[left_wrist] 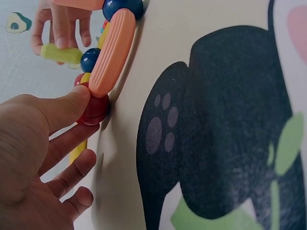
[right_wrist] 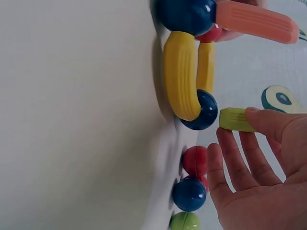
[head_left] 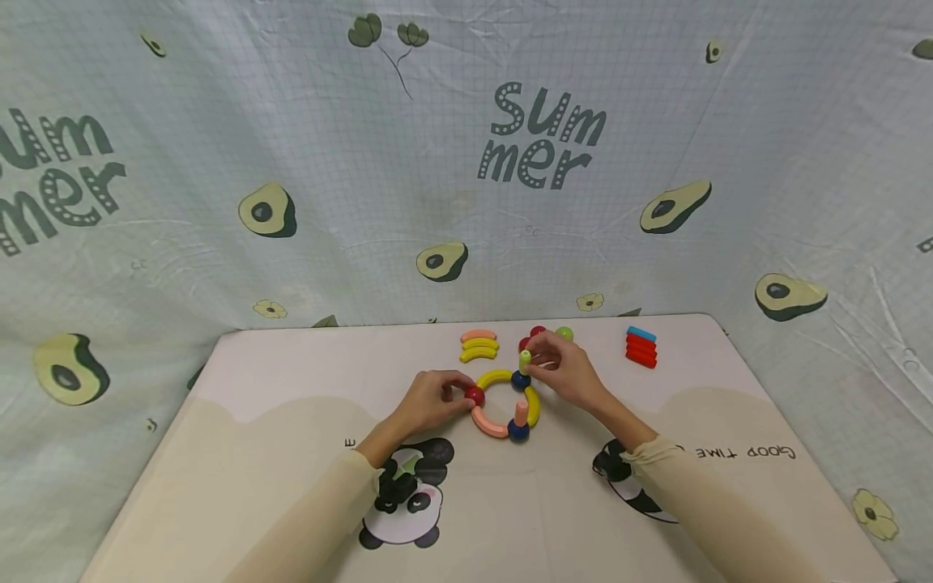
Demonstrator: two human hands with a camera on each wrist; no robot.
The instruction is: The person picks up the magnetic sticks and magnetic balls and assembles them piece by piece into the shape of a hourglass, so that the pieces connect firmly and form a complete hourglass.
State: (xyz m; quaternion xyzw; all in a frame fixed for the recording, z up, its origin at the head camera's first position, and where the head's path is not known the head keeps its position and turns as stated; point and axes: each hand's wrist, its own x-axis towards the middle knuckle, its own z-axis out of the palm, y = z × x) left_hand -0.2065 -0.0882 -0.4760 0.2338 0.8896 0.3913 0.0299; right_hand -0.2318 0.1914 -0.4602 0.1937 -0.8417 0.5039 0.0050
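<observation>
On the table lies a ring of curved sticks and balls. My left hand (head_left: pixel 435 398) pinches the ring's red ball (left_wrist: pixel 96 106) between thumb and fingers. A short light green stick (head_left: pixel 525 362), pinched upright by my right hand (head_left: pixel 570 376), stands at the far dark blue ball (right_wrist: pixel 204 111); a thin gap shows between them in the right wrist view. From the near dark blue ball (head_left: pixel 518 431) rises an upright pink stick (head_left: pixel 521 413). A curved pink stick (left_wrist: pixel 113 52) and yellow curved sticks (right_wrist: pixel 181 74) link the balls.
Behind the ring lie curved yellow sticks (head_left: pixel 479 344) and a curved pink stick (head_left: pixel 478 334). Loose red balls (right_wrist: pixel 195 160), a blue ball (right_wrist: pixel 189 194) and a green ball (head_left: pixel 564 333) sit beyond my right hand. Red sticks (head_left: pixel 641 353) and a blue stick (head_left: pixel 641 333) lie farther right.
</observation>
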